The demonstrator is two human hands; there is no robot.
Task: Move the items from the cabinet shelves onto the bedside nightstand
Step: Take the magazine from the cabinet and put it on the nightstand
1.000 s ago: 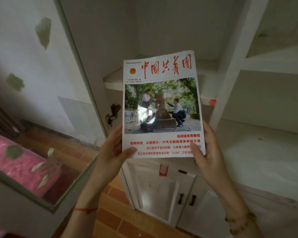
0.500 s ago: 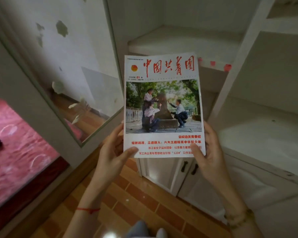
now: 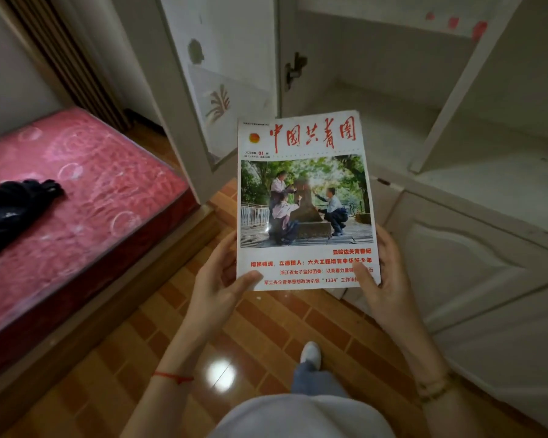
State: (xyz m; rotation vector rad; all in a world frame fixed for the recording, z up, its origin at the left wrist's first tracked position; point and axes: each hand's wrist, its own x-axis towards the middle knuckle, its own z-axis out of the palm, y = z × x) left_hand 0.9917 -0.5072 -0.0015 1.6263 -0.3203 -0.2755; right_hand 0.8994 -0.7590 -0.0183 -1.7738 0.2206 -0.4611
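A magazine (image 3: 304, 197) with a white cover, red Chinese title and a photo of people outdoors is held up in front of me. My left hand (image 3: 217, 282) grips its lower left corner, thumb on the cover. My right hand (image 3: 382, 279) grips the lower right corner the same way. Behind it stands the white cabinet (image 3: 456, 115), its shelves bare where I can see them. No nightstand is in view.
The cabinet's open glass door (image 3: 209, 74) stands left of the magazine. A bed with a pink mattress (image 3: 86, 197) fills the left, a black garment (image 3: 10, 207) lying on it. Orange tiled floor (image 3: 178, 336) lies below, with my foot (image 3: 310, 355).
My view has swung down and left, away from the shelves; the bed and floor now show. Both hands keep the same hold on the magazine, which has dropped lower.
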